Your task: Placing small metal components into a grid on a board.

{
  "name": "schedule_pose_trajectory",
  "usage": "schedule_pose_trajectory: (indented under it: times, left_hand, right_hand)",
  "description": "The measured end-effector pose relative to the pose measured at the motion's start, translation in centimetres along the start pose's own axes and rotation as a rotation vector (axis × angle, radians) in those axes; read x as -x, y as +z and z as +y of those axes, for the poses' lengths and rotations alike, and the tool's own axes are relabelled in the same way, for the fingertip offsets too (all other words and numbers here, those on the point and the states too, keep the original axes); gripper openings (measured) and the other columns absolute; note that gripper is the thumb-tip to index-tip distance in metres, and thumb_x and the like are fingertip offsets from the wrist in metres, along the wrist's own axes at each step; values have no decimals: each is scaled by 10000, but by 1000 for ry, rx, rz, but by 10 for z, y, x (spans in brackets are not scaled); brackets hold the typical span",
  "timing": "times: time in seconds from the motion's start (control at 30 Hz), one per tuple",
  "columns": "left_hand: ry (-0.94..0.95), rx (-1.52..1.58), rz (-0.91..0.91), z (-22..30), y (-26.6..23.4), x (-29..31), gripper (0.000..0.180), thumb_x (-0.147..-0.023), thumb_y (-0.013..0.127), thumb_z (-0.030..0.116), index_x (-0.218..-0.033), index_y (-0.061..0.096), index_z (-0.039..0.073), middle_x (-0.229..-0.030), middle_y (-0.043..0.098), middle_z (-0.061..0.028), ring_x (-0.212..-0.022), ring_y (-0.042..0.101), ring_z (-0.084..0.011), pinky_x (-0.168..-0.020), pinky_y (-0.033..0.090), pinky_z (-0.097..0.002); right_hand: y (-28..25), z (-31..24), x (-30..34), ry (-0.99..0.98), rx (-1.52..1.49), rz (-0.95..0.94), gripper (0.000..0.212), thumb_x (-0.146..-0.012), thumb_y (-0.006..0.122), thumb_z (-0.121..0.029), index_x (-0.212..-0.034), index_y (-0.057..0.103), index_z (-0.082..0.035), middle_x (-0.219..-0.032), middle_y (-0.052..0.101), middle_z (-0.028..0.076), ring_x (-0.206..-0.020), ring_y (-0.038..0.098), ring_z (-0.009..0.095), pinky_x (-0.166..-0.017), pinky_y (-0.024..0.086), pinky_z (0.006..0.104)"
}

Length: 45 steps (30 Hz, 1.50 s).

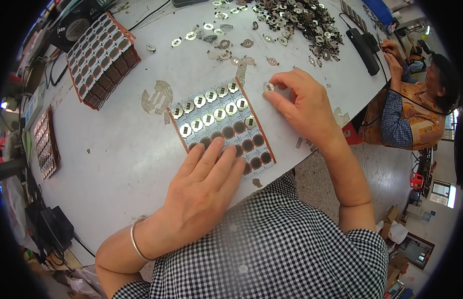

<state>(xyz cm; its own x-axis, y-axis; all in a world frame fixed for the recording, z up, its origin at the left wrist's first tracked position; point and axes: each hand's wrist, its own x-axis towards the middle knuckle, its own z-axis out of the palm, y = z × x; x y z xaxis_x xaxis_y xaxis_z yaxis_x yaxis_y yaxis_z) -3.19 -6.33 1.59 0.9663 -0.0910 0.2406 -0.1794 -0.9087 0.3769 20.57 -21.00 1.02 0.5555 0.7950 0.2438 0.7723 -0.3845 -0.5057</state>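
A panel of joined circuit boards (257, 121) with reddish-brown side strips lies flat on the table in front of me. Shiny metal clips (208, 119) sit on its two far rows, and a single one (250, 121) is at the right end of the third row. The nearer rows show bare dark round spots. My left hand (201, 187) rests on the panel's near part with fingers stretched out, hiding some of the spots. Just off the panel's right edge, my right hand (306, 102) pinches a small metal clip (268, 87) between thumb and fingertips.
Loose metal clips (301, 25) form a big pile at the far side, with others scattered toward me. Stacked panels (99, 60) stand far left; another stack (46, 144) is at the left edge. A black device (363, 50) lies at right, near another seated person (410, 109).
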Motion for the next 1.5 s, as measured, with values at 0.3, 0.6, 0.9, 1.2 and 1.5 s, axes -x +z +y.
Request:
schedule_pose_trajectory:
  times: [0.3,0.6,0.9,1.2,1.5]
  left_hand:
    - [-10,5,7,-1,1,3,450,-796,766,119,-1229,692,21,-1317,644,-166,-1294,593,-368,-1091,462,-509]
    - [-3,-5,42,0,3,1,413,-808,732,117,-1208,700,19,-1311,645,-165,-1287,600,-366,-1089,465,-506]
    - [-1,-17,56,0,3,1,371,-828,702,107,-1189,705,22,-1293,647,-156,-1284,601,-354,-1085,469,-494]
    - [-3,-11,61,0,4,2,365,-830,694,103,-1185,707,18,-1291,646,-157,-1288,598,-354,-1092,462,-495]
    - [-6,4,50,0,3,1,376,-816,699,96,-1184,704,17,-1299,641,-157,-1289,596,-356,-1095,460,-497]
  right_hand:
    - [-21,-42,5,196,-447,-274,55,-938,681,-32,-931,675,22,-734,638,-16,-653,550,36,-569,446,221]
    - [-19,-52,-6,206,-488,-407,65,-935,645,19,-972,699,19,-788,664,4,-692,574,55,-621,479,233]
    - [6,-48,-4,-165,-280,-312,115,-916,689,4,-1030,691,6,-821,662,75,-710,607,122,-650,502,270]
    - [7,-59,5,13,-341,-297,71,-907,697,-11,-968,671,15,-758,627,56,-643,563,102,-570,457,267]
    - [-9,-56,-14,-84,-224,-413,70,-917,637,-8,-983,638,13,-753,613,87,-658,549,157,-620,467,303]
